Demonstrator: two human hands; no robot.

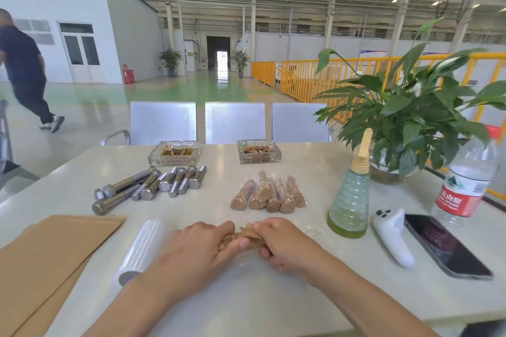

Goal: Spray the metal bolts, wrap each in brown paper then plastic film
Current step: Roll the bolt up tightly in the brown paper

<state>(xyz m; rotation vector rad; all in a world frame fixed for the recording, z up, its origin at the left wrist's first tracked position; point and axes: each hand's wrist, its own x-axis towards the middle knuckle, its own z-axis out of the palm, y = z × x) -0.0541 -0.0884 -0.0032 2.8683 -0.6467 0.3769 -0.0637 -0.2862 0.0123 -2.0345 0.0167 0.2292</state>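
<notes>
Both forearms come in from the bottom edge, w/ the hands meeting over the white desk (pixel 315 172). Left hand (pixel 197 247) has its fingers (pixel 242 243) curled round one end of a brown paper bundle (pixel 247 235); right hand (pixel 284 246) grips the other end, fingers tucked under, crumpled paper tip sticking up btwn the two thumbs. Bolt inside can't be seen. Some clear film lies on the desk under and just right of the hands.

Just left of the left hand: roll of plastic film (pixel 142 249), lying on its side, near end toward the camera. Further left, sheets of brown paper (pixel 52 249) stacked flat, running off the desk's near-left edge.

Beyond the hands, mid-desk: a row of wrapped bolts (pixel 269 195), paper + film, touching side by side. Left of those, well apart, a heap of bare metal bolts (pixel 149 186), some long, some short.

Right of the hands: green spray bottle (pixel 350 200) upright, then a white controller (pixel 393 235), a phone (pixel 443 243) face up, a water bottle (pixel 465 180) w/ red label near the right edge. Potted plant (pixel 410 109) stands behind the spray bottle.

Far edge: two glass ashtrays (pixel 258 151), metal seats behind. Person walking at far left, on the hall floor.
</notes>
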